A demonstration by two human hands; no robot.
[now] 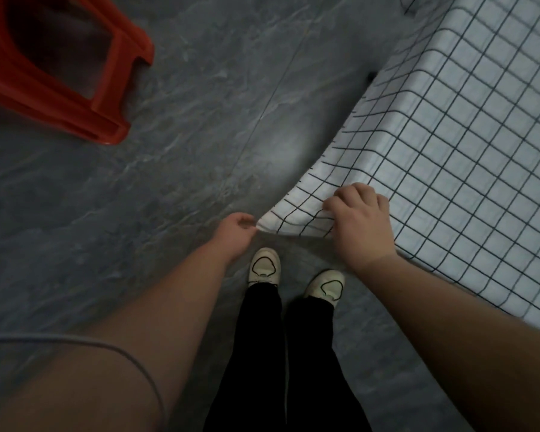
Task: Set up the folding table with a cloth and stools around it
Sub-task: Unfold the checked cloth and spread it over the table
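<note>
A white cloth with a black grid [468, 145] lies over the table on the right and hangs down its near side. Its lower corner is pulled out toward me. My left hand [236, 227] pinches the very tip of that corner. My right hand [360, 219] grips the cloth's edge a little further right, fingers curled over the fabric. A red plastic stool [60, 67] lies on its side on the floor at the top left, well away from both hands. The table itself is hidden under the cloth, apart from a dark bit [371, 77] at its far edge.
Grey marbled floor [169, 151] fills the space between the stool and the table. My feet in white shoes [264, 266] stand just below the held corner. A thin grey cable [131, 353] crosses my left forearm.
</note>
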